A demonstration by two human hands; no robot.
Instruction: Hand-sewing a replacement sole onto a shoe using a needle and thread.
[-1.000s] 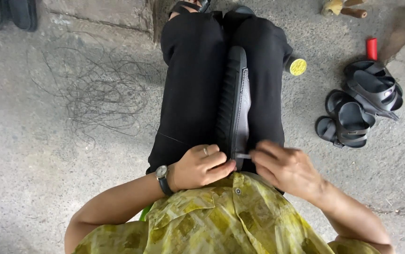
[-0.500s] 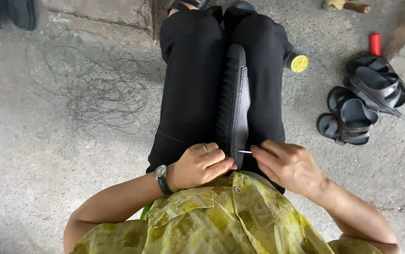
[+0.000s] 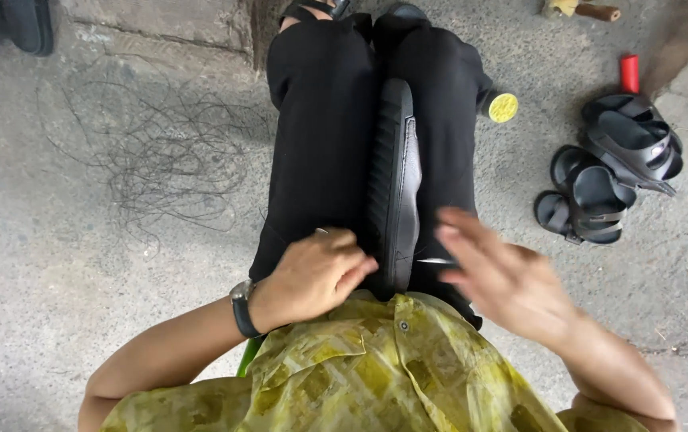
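Note:
A black shoe (image 3: 396,172) lies sole-side up, lengthwise between my black-trousered legs (image 3: 320,136). My left hand (image 3: 316,276), with a ring and a black wristwatch, clasps the shoe's near end against my lap. My right hand (image 3: 508,280) is blurred, just right of the shoe, with fingers partly stretched out. A thin metal needle (image 3: 438,261) shows at its thumb side, pointing toward the shoe's edge.
Black sandals (image 3: 608,180) are piled on the concrete at the right, with a red cylinder (image 3: 629,74) behind them. A yellow round lid (image 3: 503,107) sits by my right leg. Tangled black thread (image 3: 160,160) spreads on the left. Dark shoes (image 3: 16,20) stand top left.
My right hand has drawn away to the right from the shoe's edge, taking the needle with it. My left hand keeps its hold on the shoe.

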